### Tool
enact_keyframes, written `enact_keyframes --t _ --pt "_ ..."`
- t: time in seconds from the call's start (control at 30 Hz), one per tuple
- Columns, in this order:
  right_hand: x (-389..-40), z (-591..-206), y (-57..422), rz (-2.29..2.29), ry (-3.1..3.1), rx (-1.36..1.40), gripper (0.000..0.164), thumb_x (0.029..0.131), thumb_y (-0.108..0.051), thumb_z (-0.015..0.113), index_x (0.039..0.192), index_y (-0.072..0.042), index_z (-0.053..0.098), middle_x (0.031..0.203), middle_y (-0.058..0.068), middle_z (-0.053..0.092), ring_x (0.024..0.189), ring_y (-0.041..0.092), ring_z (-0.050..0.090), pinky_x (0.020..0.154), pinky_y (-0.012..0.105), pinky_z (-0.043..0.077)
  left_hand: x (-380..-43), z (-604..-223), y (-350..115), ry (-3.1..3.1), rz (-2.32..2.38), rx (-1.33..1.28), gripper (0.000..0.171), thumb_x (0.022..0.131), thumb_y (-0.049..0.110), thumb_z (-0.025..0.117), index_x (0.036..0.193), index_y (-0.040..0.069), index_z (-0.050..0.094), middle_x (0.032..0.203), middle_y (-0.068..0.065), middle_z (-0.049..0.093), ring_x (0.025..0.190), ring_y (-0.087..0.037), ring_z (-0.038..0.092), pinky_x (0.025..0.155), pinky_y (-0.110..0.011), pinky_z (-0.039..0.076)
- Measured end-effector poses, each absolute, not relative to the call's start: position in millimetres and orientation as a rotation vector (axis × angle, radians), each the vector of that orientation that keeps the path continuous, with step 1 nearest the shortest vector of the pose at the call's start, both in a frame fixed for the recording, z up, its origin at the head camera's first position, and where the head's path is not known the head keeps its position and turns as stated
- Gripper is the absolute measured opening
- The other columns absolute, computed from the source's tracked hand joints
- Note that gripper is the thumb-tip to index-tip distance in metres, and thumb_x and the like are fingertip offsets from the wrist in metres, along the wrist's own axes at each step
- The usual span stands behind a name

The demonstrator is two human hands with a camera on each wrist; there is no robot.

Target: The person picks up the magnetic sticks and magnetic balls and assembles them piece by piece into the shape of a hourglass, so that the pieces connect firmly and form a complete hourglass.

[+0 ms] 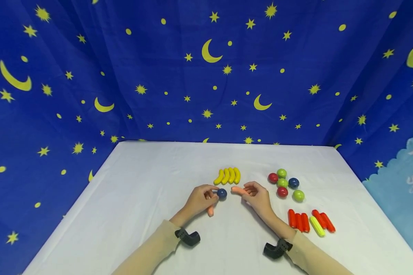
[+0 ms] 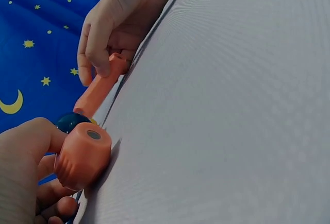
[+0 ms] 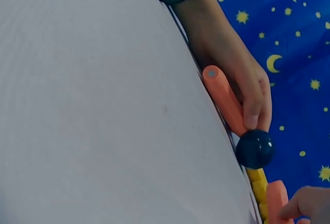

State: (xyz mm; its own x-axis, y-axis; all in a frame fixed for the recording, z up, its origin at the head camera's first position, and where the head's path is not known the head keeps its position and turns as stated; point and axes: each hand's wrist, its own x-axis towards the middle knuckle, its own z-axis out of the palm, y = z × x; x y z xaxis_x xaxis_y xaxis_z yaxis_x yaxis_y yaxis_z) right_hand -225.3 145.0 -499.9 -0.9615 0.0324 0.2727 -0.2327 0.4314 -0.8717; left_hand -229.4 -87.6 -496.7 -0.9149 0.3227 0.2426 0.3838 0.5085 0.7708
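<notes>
My left hand (image 1: pixel 199 199) pinches an orange stick (image 1: pixel 210 211) between thumb and fingers. A small round metal disc shows in the stick's near end in the left wrist view. At its far end sits a shiny dark blue ball (image 3: pixel 255 149), right by my left fingertips. To the right, my right hand (image 1: pixel 260 199) grips a second orange stick (image 1: pixel 239 190), its free end pointing left toward the ball. In the head view a small gap lies between that end and the ball (image 1: pixel 221 194).
Several yellow curved pieces (image 1: pixel 231 175) lie in a row just beyond the hands. Red, green and blue balls (image 1: pixel 282 183) cluster at right. Nearer, red sticks (image 1: pixel 298 222) lie beside a yellow-green one (image 1: pixel 317 226). A starry blue curtain (image 1: pixel 179 76) surrounds the white table (image 1: pixel 141 172).
</notes>
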Motion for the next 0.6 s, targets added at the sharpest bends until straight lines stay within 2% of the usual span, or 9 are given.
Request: enact_keyframes --t 0.07,0.2,0.3,0.43,0.53,0.6 --pt "-223 -499 143 1.580 -2.416 0.233 0.029 0.068 0.006 0.072 0.097 0.004 0.065 0.085 0.016 0.069 0.071 0.003 0.057 0.063 0.016 0.048 -229 -498 -87 -2.678 -1.383 -0.632 0.025 0.082 0.013 0.070 0.106 0.008 0.071 0.072 0.000 0.062 0.059 -0.002 0.046 0.057 -0.017 0.041" --pt "-211 -484 136 1.631 -2.376 0.356 0.030 0.069 0.012 0.068 0.099 0.010 0.062 0.086 0.022 0.067 0.072 0.015 0.061 0.064 0.017 0.049 -229 -497 -87 -2.683 -1.382 -0.661 0.026 0.082 0.014 0.071 0.107 0.008 0.070 0.071 0.001 0.060 0.059 -0.002 0.045 0.057 -0.017 0.040" --pt "-203 -472 132 1.640 -2.362 0.422 0.029 0.070 0.016 0.065 0.099 0.015 0.061 0.087 0.028 0.066 0.074 0.028 0.061 0.064 0.018 0.050 -228 -495 -88 -2.693 -1.379 -0.701 0.029 0.081 0.015 0.071 0.109 0.009 0.070 0.069 0.002 0.059 0.058 -0.001 0.045 0.055 -0.017 0.039" --pt "-202 -472 131 1.604 -2.386 0.484 0.029 0.072 0.016 0.066 0.100 0.015 0.061 0.090 0.028 0.066 0.078 0.034 0.063 0.068 0.023 0.054 -228 -496 -89 -2.722 -1.336 -0.753 0.032 0.082 0.024 0.072 0.111 0.013 0.069 0.068 0.004 0.059 0.057 0.000 0.045 0.054 -0.016 0.038" --pt "-203 -473 132 1.580 -2.406 0.527 0.029 0.073 0.015 0.067 0.102 0.015 0.061 0.093 0.027 0.067 0.082 0.036 0.064 0.071 0.028 0.056 -229 -497 -89 -2.707 -1.285 -0.789 0.035 0.080 0.029 0.075 0.111 0.014 0.069 0.075 0.004 0.060 0.064 -0.001 0.047 0.060 -0.016 0.040" --pt "-204 -474 133 1.572 -2.415 0.551 0.029 0.074 0.014 0.067 0.103 0.015 0.061 0.094 0.028 0.068 0.083 0.038 0.064 0.072 0.029 0.056 -229 -497 -89 -2.676 -1.260 -0.833 0.040 0.079 0.030 0.076 0.114 0.013 0.068 0.086 0.002 0.061 0.072 -0.003 0.049 0.064 -0.017 0.041"
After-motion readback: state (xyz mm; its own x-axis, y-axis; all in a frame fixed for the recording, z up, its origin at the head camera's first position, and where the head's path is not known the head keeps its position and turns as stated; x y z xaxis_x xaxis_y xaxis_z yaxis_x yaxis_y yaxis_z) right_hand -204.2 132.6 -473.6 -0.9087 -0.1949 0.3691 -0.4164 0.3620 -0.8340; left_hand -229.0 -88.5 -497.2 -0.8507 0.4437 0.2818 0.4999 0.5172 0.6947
